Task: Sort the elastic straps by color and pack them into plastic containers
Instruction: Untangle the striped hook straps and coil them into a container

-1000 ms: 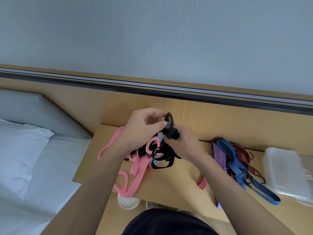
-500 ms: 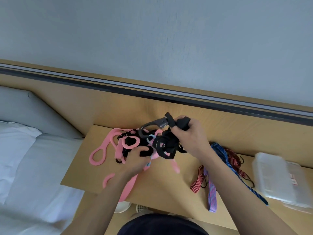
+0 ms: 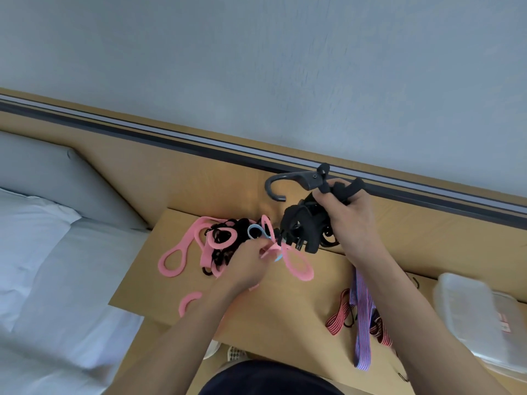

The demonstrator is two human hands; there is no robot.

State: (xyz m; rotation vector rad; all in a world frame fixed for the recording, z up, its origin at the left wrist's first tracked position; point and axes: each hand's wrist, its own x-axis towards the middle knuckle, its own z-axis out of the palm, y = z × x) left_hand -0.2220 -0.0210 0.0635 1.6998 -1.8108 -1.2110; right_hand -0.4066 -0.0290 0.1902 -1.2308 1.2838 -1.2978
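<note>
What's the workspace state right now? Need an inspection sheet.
Surface: wooden table, straps spread across it.
Job's things: black straps with a grey hook, lifted off the pile; pink straps tangled with a light blue loop; red striped strap and purple striped strap lying to the right; plastic containers at the right edge, blurred, contents unclear.
Clutter: nothing seen.
Grips: left hand pinches the pink straps in the pile; right hand grips the black straps.
Cables: nothing seen.
Surroundings: bed on the left, wooden panel and grey wall behind.
</note>
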